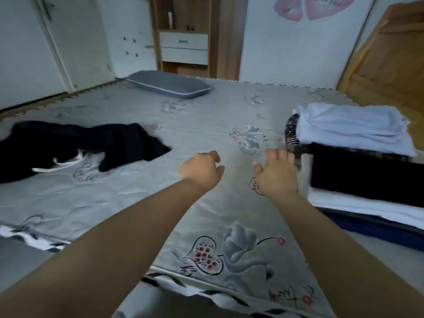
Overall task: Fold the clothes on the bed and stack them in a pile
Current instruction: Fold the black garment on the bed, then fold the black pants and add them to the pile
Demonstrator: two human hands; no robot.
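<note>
Both hands reach over the bed (206, 115), left hand (200, 171) and right hand (276, 175) loose and empty (right beside the pile (353, 143)), black garment (75, 145) unfolded far left.

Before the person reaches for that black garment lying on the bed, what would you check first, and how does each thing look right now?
1. Left hand holds nothing: ok.
2. Right hand holds nothing: ok, fingers spread beside the pile.
3. Black garment still unfolded: ok, crumpled at left.
4. Bare bedsheet to fold on: ok.
5. Pile steady: cannot tell, its edge is blurred.
</note>
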